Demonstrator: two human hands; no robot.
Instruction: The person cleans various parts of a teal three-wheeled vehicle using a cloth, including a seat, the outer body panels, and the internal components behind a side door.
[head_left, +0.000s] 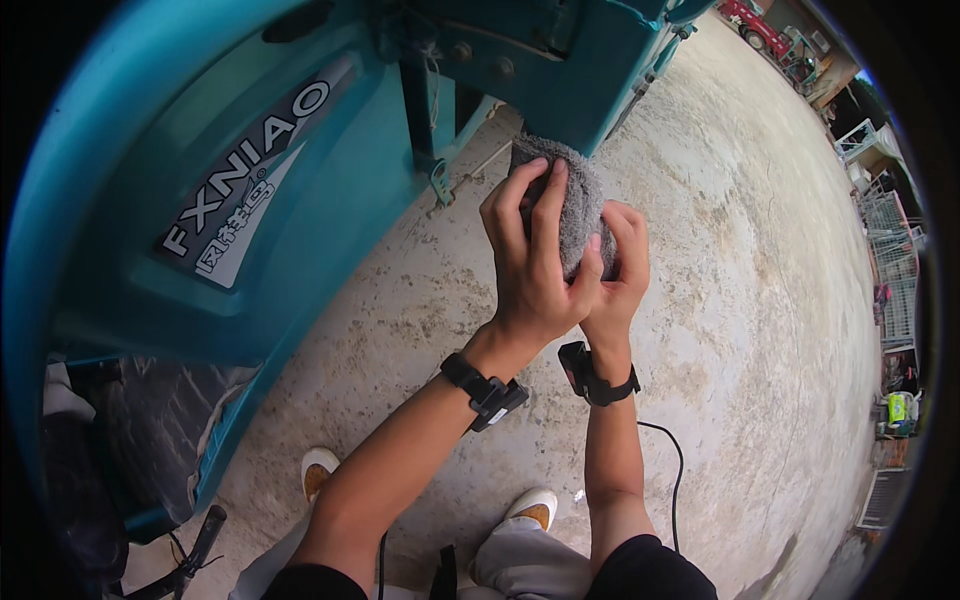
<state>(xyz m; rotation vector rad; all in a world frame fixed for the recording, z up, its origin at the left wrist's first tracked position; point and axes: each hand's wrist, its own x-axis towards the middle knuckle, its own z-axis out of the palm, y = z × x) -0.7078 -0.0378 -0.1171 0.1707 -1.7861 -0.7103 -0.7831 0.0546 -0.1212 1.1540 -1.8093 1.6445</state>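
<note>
A grey terry cloth (574, 195) is bunched between my two hands, just below the lower end of a teal metal post (574, 90). My left hand (536, 247) holds it from the left, fingers spread over its near side and thumb against its lower part. From the right, my right hand (624, 259) grips the cloth's lower end; some of its fingers are hidden behind the cloth. The cloth's top edge meets the post in the picture, and I cannot tell whether anything lies inside it.
A teal vehicle body panel (322, 217) with a lettered sticker (244, 180) fills the left side. A small hinged bracket (441, 184) juts below it. A black seat (165, 420) and a handlebar grip (206, 532) are at lower left. Wire cages (890, 262) stand far right on the concrete floor (720, 315).
</note>
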